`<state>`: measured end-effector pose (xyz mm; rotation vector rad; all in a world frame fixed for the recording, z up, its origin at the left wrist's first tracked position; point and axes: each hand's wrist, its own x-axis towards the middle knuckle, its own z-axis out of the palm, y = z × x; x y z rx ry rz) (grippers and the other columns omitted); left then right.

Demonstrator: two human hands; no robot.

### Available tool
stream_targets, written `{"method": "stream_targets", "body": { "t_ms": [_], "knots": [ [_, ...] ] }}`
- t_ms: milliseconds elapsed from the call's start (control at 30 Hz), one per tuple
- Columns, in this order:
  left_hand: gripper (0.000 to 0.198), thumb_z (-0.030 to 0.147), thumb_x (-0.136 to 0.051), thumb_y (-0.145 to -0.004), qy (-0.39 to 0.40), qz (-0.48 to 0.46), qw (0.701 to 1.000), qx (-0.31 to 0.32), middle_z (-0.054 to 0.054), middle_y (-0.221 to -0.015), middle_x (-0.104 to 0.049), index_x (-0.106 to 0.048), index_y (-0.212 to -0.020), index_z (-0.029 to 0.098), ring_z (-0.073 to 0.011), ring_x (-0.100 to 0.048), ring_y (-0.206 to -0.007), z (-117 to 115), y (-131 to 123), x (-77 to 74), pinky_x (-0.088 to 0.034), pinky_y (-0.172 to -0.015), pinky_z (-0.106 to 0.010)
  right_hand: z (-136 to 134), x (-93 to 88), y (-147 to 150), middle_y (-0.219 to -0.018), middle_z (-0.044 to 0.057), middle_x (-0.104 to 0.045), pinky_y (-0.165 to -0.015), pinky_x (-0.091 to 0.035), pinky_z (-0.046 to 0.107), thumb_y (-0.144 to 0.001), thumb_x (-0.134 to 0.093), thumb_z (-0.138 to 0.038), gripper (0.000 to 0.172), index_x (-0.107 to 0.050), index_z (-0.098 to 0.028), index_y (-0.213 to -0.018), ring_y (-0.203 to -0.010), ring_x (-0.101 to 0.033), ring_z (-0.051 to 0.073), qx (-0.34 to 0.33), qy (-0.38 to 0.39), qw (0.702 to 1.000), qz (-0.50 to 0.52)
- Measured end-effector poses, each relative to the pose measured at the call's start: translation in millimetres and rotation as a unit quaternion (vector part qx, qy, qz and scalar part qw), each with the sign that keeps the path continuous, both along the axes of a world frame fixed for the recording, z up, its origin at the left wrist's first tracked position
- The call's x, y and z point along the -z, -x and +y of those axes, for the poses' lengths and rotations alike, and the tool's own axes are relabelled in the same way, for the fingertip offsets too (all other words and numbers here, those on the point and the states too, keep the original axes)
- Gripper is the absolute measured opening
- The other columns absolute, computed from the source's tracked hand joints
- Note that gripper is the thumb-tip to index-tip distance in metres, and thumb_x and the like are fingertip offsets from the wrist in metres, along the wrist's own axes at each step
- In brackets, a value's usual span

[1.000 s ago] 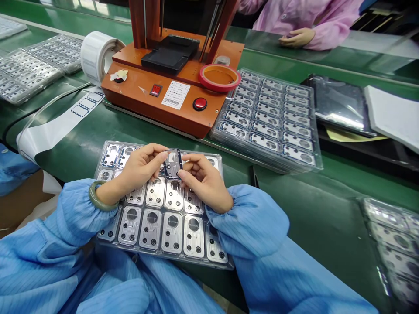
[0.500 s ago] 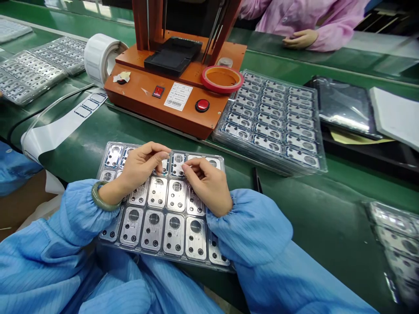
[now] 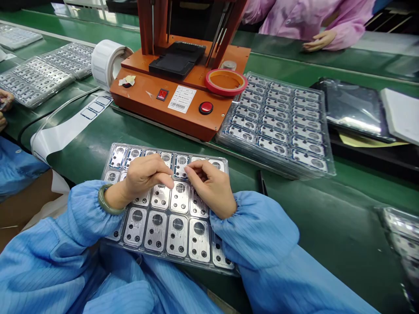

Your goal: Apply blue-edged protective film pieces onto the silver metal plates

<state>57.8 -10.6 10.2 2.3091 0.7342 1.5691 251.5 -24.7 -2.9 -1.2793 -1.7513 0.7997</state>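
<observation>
A clear plastic tray (image 3: 225, 271) of silvery metal plates, each with a round hole and black dots, rests tilted on the table's near edge. Over its upper left rows hovers my left hand (image 3: 147, 174), fingers curled and thumb stretched alongside them. My right hand (image 3: 214, 187) is above the upper right part, thumb and forefinger pinched at the edge of a blue-outlined plate (image 3: 180, 165). Anything between the fingers of either hand is too small or hidden to make out. Blue outlines show on several plates in the far row; the nearest plates (image 3: 177, 235) are bare metal.
Behind the tray stands an orange press (image 3: 163, 98) with a red tape roll (image 3: 225, 82) on it. A label roll (image 3: 106, 65) trails a white strip (image 3: 70, 131). Stacked plate trays (image 3: 275, 122) are at right, more trays (image 3: 36, 80) at left. A pink-sleeved person (image 3: 304, 22) sits opposite.
My left hand has come slightly nearer, its thumb now extended toward the right. My right hand remains at the same blue-outlined plate. The whole view has shifted slightly.
</observation>
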Motion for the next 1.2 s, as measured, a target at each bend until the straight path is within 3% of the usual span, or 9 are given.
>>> {"method": "stream_targets", "body": {
  "t_ms": [267,433,533,667,833,1000,1100,1200],
  "knots": [
    [0.038,0.052,-0.057,-0.083,0.019,-0.006,1.000,-0.007,-0.002,-0.057,-0.065,-0.066,-0.068,0.019,-0.0111,-0.059,-0.052,0,1,0.7,-0.045,-0.051,-0.023,1,0.6,0,-0.076,0.002,-0.067,-0.065,-0.049,0.028,-0.087,-0.056,-0.028,0.010,-0.062,-0.020,-0.082,-0.066,-0.060,0.015,-0.004,-0.009,1.000,-0.004],
    [0.035,0.050,-0.059,-0.083,0.012,-0.010,1.000,-0.002,-0.001,-0.057,-0.064,-0.066,-0.070,0.018,-0.0104,-0.059,-0.053,0,1,1.4,-0.044,-0.051,-0.021,1,1.7,-1,-0.075,0.003,-0.067,-0.064,-0.049,0.027,-0.087,-0.057,-0.027,0.010,-0.062,-0.020,-0.082,-0.066,-0.061,0.015,-0.008,-0.018,1.000,-0.004],
    [0.025,0.043,-0.063,-0.083,0.028,-0.008,1.000,-0.010,0.001,-0.059,-0.063,-0.066,-0.082,0.018,-0.0088,-0.057,-0.053,-1,0,3.3,-0.045,-0.053,-0.020,1,1.7,0,-0.074,0.002,-0.067,-0.064,-0.049,0.027,-0.086,-0.057,-0.027,0.010,-0.062,-0.020,-0.082,-0.065,-0.061,0.015,-0.007,-0.018,1.000,-0.006],
    [0.016,0.023,-0.066,-0.082,0.050,-0.011,0.997,-0.051,0.004,-0.063,-0.062,-0.062,-0.098,0.018,-0.0060,-0.054,-0.050,-1,-3,7.2,-0.045,-0.052,-0.017,2,1.5,-1,-0.075,0.002,-0.067,-0.064,-0.050,0.028,-0.086,-0.057,-0.028,0.010,-0.062,-0.020,-0.082,-0.065,-0.061,0.015,-0.010,-0.010,1.000,-0.006],
    [0.010,0.011,-0.052,-0.085,0.057,-0.020,0.994,-0.093,0.001,-0.071,-0.062,-0.060,-0.087,0.018,-0.0072,-0.054,-0.059,4,-6,9.7,-0.044,-0.056,-0.019,6,3.8,-3,-0.073,0.003,-0.067,-0.062,-0.051,0.027,-0.086,-0.058,-0.030,0.012,-0.063,-0.021,-0.082,-0.064,-0.061,0.016,-0.021,-0.019,1.000,-0.009],
    [0.019,0.020,-0.056,-0.087,0.105,-0.087,0.986,-0.101,0.009,-0.060,-0.043,-0.052,-0.105,0.020,-0.0052,-0.040,-0.048,8,-7,13.1,-0.036,-0.045,-0.016,10,6.6,-5,-0.074,0.003,-0.068,-0.060,-0.051,0.027,-0.085,-0.058,-0.035,0.016,-0.064,-0.021,-0.083,-0.063,-0.062,0.016,-0.014,-0.018,1.000,-0.020],
    [0.023,0.025,-0.058,-0.087,0.110,-0.069,0.982,-0.135,0.007,-0.065,-0.050,-0.053,-0.109,0.019,-0.0048,-0.044,-0.051,11,-2,9.9,-0.039,-0.049,-0.016,11,7.2,-6,-0.070,0.002,-0.067,-0.060,-0.051,0.026,-0.084,-0.058,-0.039,0.019,-0.065,-0.021,-0.082,-0.059,-0.061,0.015,-0.004,-0.005,0.999,-0.038],
    [0.021,0.027,-0.056,-0.088,0.166,-0.028,0.959,-0.226,-0.002,-0.084,-0.061,-0.057,-0.105,0.016,-0.0084,-0.058,-0.069,25,16,2.1,-0.047,-0.062,-0.019,11,8.4,-8,-0.069,0.001,-0.066,-0.060,-0.051,0.026,-0.084,-0.058,-0.042,0.022,-0.066,-0.022,-0.082,-0.059,-0.061,0.015,0.002,-0.003,0.999,-0.045]
  ]
}}
